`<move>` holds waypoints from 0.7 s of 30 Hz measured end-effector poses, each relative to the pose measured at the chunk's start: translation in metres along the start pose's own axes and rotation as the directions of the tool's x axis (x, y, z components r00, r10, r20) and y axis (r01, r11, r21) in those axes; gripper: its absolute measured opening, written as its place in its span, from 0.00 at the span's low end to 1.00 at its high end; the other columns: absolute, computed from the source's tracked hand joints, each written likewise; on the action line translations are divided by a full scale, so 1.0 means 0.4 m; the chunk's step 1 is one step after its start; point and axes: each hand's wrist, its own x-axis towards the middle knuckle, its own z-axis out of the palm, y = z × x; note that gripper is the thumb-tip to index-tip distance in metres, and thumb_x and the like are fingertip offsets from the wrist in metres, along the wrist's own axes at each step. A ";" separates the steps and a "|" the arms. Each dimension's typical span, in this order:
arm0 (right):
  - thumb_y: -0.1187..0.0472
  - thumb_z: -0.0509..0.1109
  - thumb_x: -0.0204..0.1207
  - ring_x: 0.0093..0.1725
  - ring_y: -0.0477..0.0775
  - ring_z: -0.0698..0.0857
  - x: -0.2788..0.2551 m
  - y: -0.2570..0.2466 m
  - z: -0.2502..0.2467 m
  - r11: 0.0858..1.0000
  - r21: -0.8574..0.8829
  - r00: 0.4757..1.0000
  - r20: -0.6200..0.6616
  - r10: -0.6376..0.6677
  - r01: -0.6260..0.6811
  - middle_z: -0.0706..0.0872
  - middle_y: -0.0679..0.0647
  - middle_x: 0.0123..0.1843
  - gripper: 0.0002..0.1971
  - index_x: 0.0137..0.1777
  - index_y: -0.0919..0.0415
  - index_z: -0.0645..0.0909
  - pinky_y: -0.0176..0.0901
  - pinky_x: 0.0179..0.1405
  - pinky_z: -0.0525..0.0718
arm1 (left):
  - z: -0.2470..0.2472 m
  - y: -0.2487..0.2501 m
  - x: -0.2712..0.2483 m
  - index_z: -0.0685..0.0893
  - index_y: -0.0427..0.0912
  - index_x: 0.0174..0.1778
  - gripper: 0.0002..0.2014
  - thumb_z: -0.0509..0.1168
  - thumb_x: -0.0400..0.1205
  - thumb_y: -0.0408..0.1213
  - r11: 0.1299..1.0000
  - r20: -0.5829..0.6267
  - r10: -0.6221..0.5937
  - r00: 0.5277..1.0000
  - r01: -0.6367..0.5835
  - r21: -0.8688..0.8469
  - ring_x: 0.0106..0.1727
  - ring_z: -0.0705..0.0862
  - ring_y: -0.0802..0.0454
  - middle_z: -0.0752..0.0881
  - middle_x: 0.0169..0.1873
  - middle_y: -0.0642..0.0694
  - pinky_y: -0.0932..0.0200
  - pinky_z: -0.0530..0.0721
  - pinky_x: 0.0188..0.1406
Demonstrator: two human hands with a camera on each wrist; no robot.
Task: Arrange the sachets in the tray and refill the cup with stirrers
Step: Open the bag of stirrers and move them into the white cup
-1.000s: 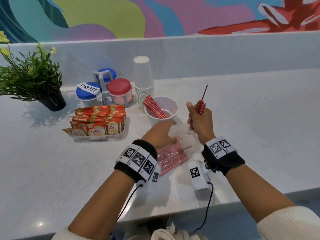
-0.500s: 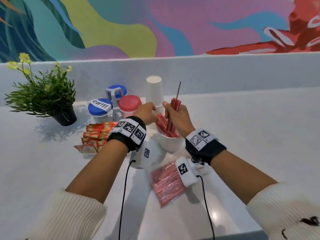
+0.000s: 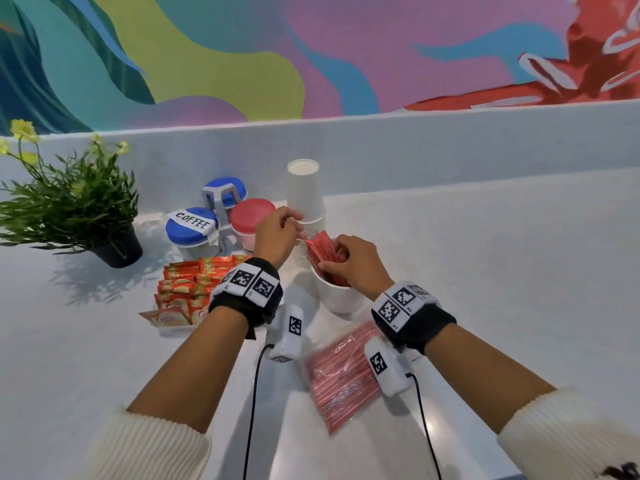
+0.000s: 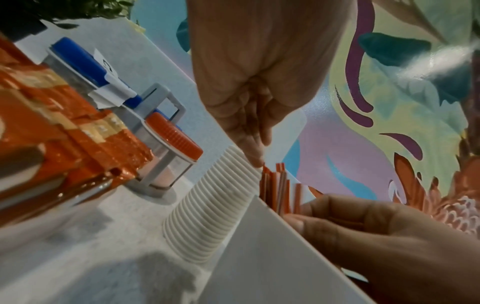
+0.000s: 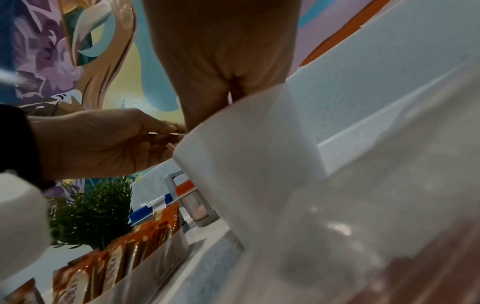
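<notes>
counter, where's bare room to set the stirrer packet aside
Free: the counter right of the cup, and left front, before the plant. Crowded: from the sachet tray past the jars and stacked cups to both hands.

Right hand (image 3: 353, 263) hides stirrers' (image 3: 323, 252) lower ends; grip unclear.

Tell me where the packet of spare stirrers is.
Head view: the packet lies on the counter near the front edge, just before the cup, under the right wrist.
</notes>
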 end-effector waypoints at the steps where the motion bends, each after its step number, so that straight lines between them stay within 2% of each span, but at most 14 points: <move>1: 0.56 0.78 0.67 0.39 0.54 0.77 0.001 -0.001 0.001 1.000 0.001 1.000 -0.005 0.013 -0.013 0.79 0.53 0.37 0.16 0.47 0.67 0.80 0.51 0.47 0.79 | -0.001 0.002 -0.006 0.80 0.36 0.52 0.13 0.50 0.84 0.25 1.000 -0.003 0.006 1.000 -0.006 -0.011 0.36 0.82 0.53 0.82 0.34 0.45 0.67 0.81 0.35; 3: 0.59 0.78 0.67 0.40 0.53 0.77 0.004 -0.001 0.005 0.999 -0.030 1.000 0.005 0.023 -0.023 0.80 0.53 0.38 0.15 0.48 0.66 0.80 0.52 0.49 0.80 | 0.002 -0.002 -0.019 0.81 0.34 0.57 0.14 0.51 0.85 0.26 0.999 0.007 0.026 1.000 -0.026 -0.025 0.42 0.83 0.50 0.83 0.40 0.42 0.64 0.83 0.41; 6: 0.63 0.76 0.69 0.42 0.54 0.78 0.009 0.001 0.011 0.992 -0.123 1.000 0.010 0.011 -0.010 0.86 0.61 0.45 0.10 0.45 0.67 0.80 0.52 0.51 0.82 | 0.011 -0.011 -0.041 0.83 0.33 0.58 0.14 0.53 0.85 0.30 0.997 0.012 0.064 0.998 -0.065 0.033 0.51 0.83 0.47 0.84 0.46 0.43 0.52 0.82 0.55; 9: 0.67 0.70 0.73 0.44 0.58 0.82 0.010 0.006 0.016 0.992 -0.128 1.000 -0.024 0.017 -0.020 0.87 0.63 0.47 0.05 0.46 0.68 0.80 0.52 0.53 0.81 | 0.018 -0.019 -0.070 0.85 0.30 0.54 0.14 0.56 0.85 0.33 0.986 0.069 0.111 0.991 -0.119 0.121 0.49 0.82 0.49 0.85 0.44 0.42 0.59 0.79 0.50; 10: 0.68 0.68 0.74 0.47 0.60 0.83 0.011 0.008 0.019 0.992 -0.119 0.999 -0.045 0.023 -0.028 0.86 0.64 0.48 0.04 0.48 0.69 0.80 0.51 0.54 0.81 | 0.020 -0.024 -0.077 0.85 0.31 0.58 0.14 0.58 0.85 0.33 0.981 0.100 0.116 0.988 -0.130 0.141 0.52 0.83 0.49 0.87 0.48 0.42 0.63 0.79 0.51; 12: 0.69 0.67 0.76 0.52 0.61 0.83 0.009 0.012 0.021 0.996 -0.088 0.996 -0.090 0.025 -0.032 0.85 0.63 0.52 0.07 0.53 0.69 0.80 0.49 0.55 0.80 | 0.023 -0.031 -0.089 0.80 0.33 0.67 0.17 0.62 0.82 0.31 0.977 0.167 0.115 0.979 -0.142 0.158 0.62 0.83 0.49 0.85 0.61 0.40 0.67 0.76 0.61; 14: 0.69 0.66 0.76 0.55 0.59 0.81 0.005 0.013 0.022 0.998 -0.061 0.992 -0.123 0.021 -0.029 0.81 0.62 0.57 0.10 0.57 0.68 0.77 0.46 0.58 0.78 | 0.027 -0.034 -0.097 0.76 0.35 0.71 0.22 0.65 0.79 0.26 0.969 0.198 0.122 0.973 -0.160 0.190 0.66 0.81 0.50 0.83 0.65 0.40 0.73 0.71 0.60; 16: 0.68 0.66 0.77 0.60 0.58 0.78 0.003 0.015 0.026 0.996 -0.082 0.991 -0.133 0.020 -0.031 0.77 0.62 0.61 0.14 0.61 0.68 0.74 0.44 0.61 0.74 | 0.032 -0.034 -0.100 0.74 0.36 0.73 0.25 0.65 0.78 0.24 0.965 0.174 0.120 0.977 -0.156 0.211 0.65 0.82 0.49 0.82 0.66 0.39 0.73 0.71 0.57; 18: 0.66 0.64 0.77 0.63 0.59 0.76 0.004 0.018 0.033 0.990 -0.137 0.992 -0.126 0.004 -0.022 0.77 0.62 0.64 0.17 0.66 0.67 0.71 0.47 0.64 0.73 | 0.036 -0.036 -0.102 0.71 0.36 0.74 0.27 0.66 0.78 0.24 0.960 0.148 0.124 0.981 -0.157 0.233 0.64 0.82 0.48 0.82 0.66 0.38 0.74 0.71 0.54; 21: 0.66 0.62 0.78 0.64 0.60 0.79 0.010 0.021 0.041 0.980 -0.192 0.994 -0.088 -0.059 0.041 0.80 0.62 0.66 0.23 0.73 0.65 0.68 0.52 0.67 0.76 | 0.040 -0.039 -0.102 0.70 0.37 0.76 0.28 0.66 0.79 0.25 0.945 0.146 0.149 0.978 -0.184 0.271 0.62 0.83 0.48 0.83 0.64 0.38 0.70 0.74 0.55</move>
